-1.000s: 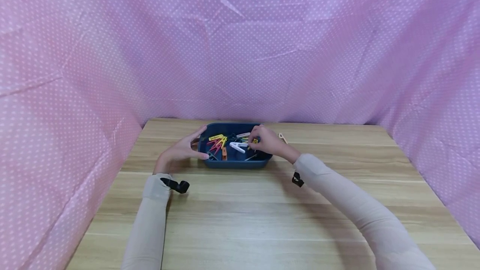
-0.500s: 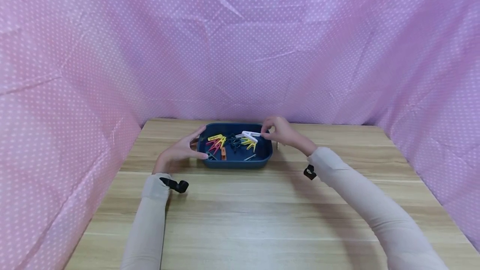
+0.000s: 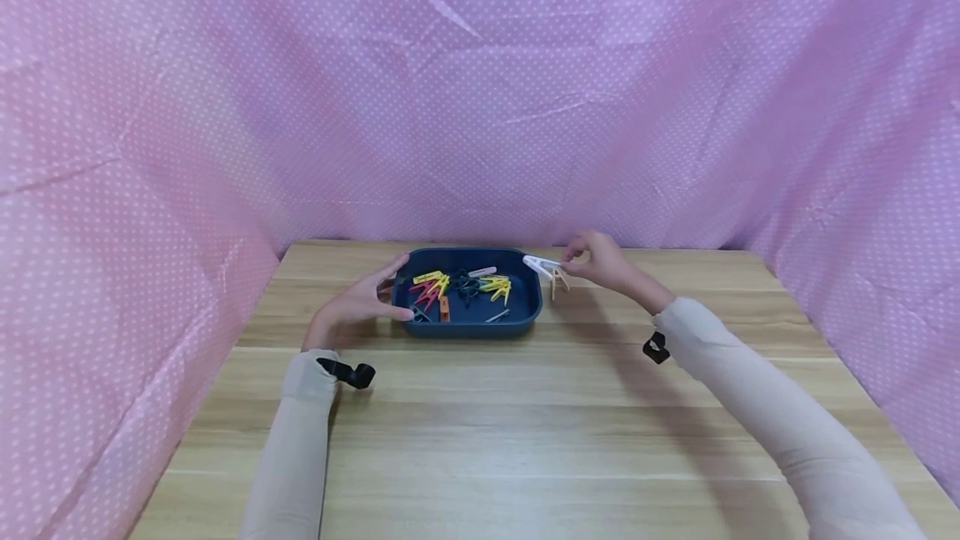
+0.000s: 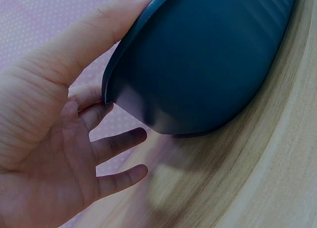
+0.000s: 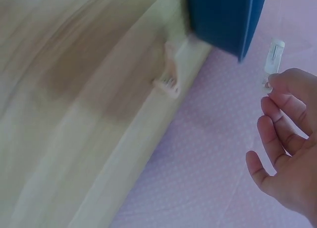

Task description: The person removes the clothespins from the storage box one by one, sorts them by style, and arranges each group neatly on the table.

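Note:
In the head view my right hand (image 3: 609,263) pinches a white clothespin (image 3: 542,266) by one end, just above the right rim of a dark blue tray (image 3: 468,330). The right wrist view shows the clothespin (image 5: 273,59) between thumb and fingertip, apart from the tray's side (image 5: 223,20). A beige clothespin (image 3: 555,287) stands on the table just right of the tray, partly behind the white one. My left hand (image 3: 360,297) spans the tray's left end with fingers spread. Its thumb rests along the rim in the left wrist view, and its outer fingers extend free.
Inside the tray lie yellow clothespins (image 3: 497,286), red ones (image 3: 426,293), an orange one (image 3: 445,309), a dark green tangle (image 3: 467,285) and a pale one (image 3: 482,272). Pink dotted cloth (image 3: 480,107) hangs behind the wooden table (image 3: 480,423).
My right hand has lifted the white clothespin out of the tray and carried it right, past the rim. The left hand has stayed at the tray's left end.

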`<state>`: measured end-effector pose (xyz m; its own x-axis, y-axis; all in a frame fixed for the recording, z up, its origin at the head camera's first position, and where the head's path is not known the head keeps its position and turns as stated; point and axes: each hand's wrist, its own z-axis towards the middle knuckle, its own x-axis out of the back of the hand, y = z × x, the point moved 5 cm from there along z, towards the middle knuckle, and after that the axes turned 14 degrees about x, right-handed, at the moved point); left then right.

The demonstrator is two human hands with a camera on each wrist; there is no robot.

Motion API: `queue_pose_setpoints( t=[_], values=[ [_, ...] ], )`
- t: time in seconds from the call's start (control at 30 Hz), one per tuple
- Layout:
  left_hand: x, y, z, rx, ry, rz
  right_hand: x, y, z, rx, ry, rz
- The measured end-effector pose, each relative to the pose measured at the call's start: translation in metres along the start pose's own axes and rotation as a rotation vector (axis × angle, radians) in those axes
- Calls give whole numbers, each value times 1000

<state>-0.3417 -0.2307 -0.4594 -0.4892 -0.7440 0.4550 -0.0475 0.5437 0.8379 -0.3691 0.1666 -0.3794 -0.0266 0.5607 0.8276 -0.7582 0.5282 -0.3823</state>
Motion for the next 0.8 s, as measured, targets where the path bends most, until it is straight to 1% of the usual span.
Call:
queue_pose_setpoints(
  t=[0.13,0.2,0.37,0.47,0.6,0.8],
  values=[
    [-1,-2,0,17,0,-9,6,15,-18,-41,6,-1],
    [-1,-2,0,16,4,-7,9,22,-27,-58,12,-6],
    [1,-1,-2,13,4,-1,15,33,-44,-73,44,-14],
    [1,-1,-2,15,-2,1,17,38,-52,-97,65,-29],
    [1,-1,-1,13,-7,2,18,45,-61,-159,80,-53],
    [0,-2,-1,33,-10,-25,12,53,-69,-233,55,-81]
  ],
)
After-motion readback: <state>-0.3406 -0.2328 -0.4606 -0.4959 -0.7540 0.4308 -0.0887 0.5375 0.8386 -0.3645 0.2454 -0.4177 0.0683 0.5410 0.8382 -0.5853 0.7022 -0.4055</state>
